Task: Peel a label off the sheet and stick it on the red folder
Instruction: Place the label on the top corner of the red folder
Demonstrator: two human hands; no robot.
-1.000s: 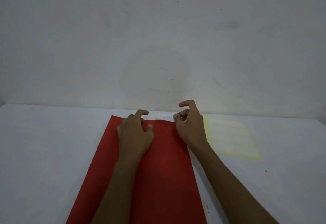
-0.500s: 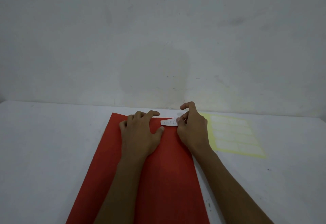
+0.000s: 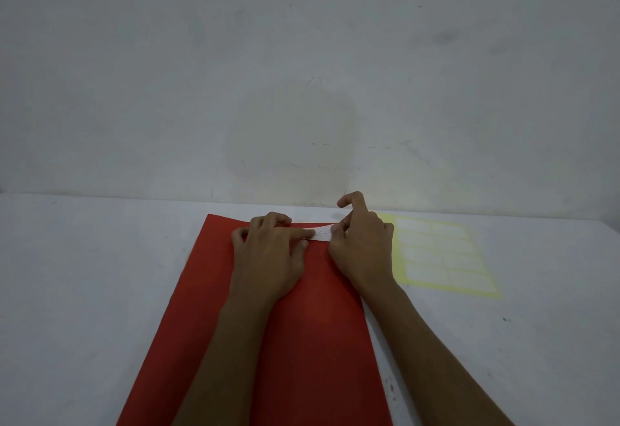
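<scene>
The red folder [image 3: 302, 341] lies flat on the white table, running from the near edge toward the wall. A small white label [image 3: 322, 233] with handwriting sits near the folder's far edge. My right hand [image 3: 364, 251] pinches the label's right end between thumb and fingers. My left hand [image 3: 271, 258] rests on the folder, its index fingertip pressing down on the label's left end. The yellow label sheet [image 3: 443, 254] with several white labels lies to the right of the folder, partly hidden behind my right hand.
A white table [image 3: 100, 274] carries everything and meets a grey-white wall [image 3: 302, 73] just beyond the folder's far edge. Small dark specks mark the table at the right.
The label came down from the folder's far edge onto the red surface. My left index finger slid right onto the label's left end, while my right hand kept its hold.
</scene>
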